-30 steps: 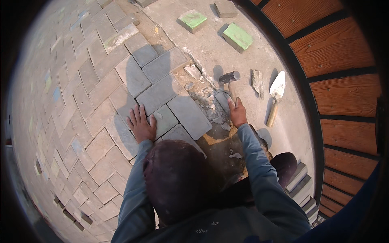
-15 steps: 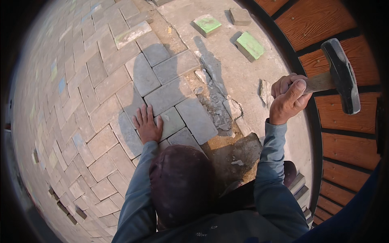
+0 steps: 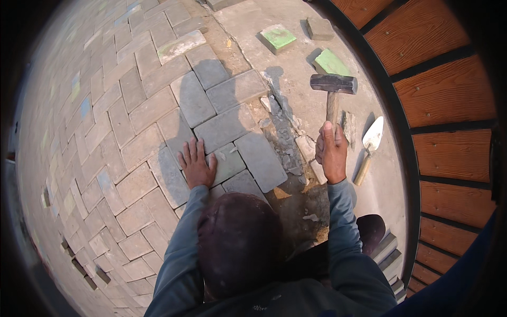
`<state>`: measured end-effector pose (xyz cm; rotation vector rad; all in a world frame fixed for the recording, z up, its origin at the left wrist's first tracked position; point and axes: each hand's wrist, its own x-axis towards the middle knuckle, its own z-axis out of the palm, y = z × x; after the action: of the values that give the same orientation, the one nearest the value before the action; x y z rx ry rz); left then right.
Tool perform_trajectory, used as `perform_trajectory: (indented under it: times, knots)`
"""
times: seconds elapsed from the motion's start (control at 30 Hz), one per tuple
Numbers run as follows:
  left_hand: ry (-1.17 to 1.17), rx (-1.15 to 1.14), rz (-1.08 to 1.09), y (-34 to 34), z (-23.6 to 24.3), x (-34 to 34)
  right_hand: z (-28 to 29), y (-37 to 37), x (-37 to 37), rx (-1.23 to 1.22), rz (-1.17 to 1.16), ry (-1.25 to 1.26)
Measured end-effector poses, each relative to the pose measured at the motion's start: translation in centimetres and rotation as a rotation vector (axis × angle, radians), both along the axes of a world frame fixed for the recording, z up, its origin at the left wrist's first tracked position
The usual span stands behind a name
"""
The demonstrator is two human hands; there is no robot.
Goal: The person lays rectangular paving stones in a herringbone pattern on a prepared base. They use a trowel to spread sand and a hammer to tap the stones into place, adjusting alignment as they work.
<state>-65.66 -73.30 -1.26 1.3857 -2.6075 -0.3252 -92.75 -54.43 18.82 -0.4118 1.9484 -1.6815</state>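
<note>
My left hand [image 3: 197, 165] lies flat on the grey paving blocks, fingers spread, holding nothing. Its thumb side rests beside a greenish paver [image 3: 230, 164] with small chips on top. A larger grey paver [image 3: 259, 158] lies just to the right, at the edge of the laid area. My right hand [image 3: 332, 154] is wrapped around the wooden handle of a club hammer [image 3: 332, 83]. The dark, double-faced head is raised beyond the fist, overlapping the near edge of a green-topped block [image 3: 331, 62] in this view.
Broken rubble [image 3: 288, 150] fills a strip between the pavers and a concrete edge. A pointed trowel [image 3: 373, 136] lies on the concrete to the right. Farther off sit another green-topped block [image 3: 278, 38] and a grey block [image 3: 319, 28]. Brown slats [image 3: 449, 95] border the right.
My right hand has brought the hammer left, away from the slats, and its head now points farther from me. The trowel has come into sight. My left hand stays on the pavers.
</note>
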Motion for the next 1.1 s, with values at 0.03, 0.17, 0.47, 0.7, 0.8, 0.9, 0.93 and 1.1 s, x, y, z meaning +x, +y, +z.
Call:
perform_trajectory:
  times: [0.03,0.17,0.47,0.7,0.8,0.9,0.93,1.1]
  knots:
    - [0.007,0.001,-0.001,0.0,0.1,-0.3,2.9,-1.0,-0.6,-0.056,-0.069,0.114]
    - [-0.027,-0.007,0.014,0.1,0.3,0.6,9.9,-5.4,-3.5,-0.601,-0.136,0.633]
    - [-0.007,-0.027,-0.006,-0.1,0.4,-0.5,-16.3,-0.3,-4.7,0.498,0.177,0.529]
    - [0.015,0.003,0.003,0.2,0.6,-0.2,3.9,-5.6,-3.0,-0.156,0.031,0.14]
    - [0.003,-0.015,0.008,0.1,0.4,0.5,10.0,-7.8,-4.4,-0.505,-0.02,0.579]
    - [-0.003,-0.019,0.009,0.1,0.4,0.9,10.0,-9.3,-5.6,-0.722,-0.119,0.872]
    - [-0.01,-0.018,0.006,0.3,0.3,1.1,6.4,-8.7,-5.8,-0.676,-0.113,0.785]
    - [0.027,-0.002,-0.017,0.3,0.4,-1.0,-18.0,1.8,-4.8,0.494,0.146,0.518]
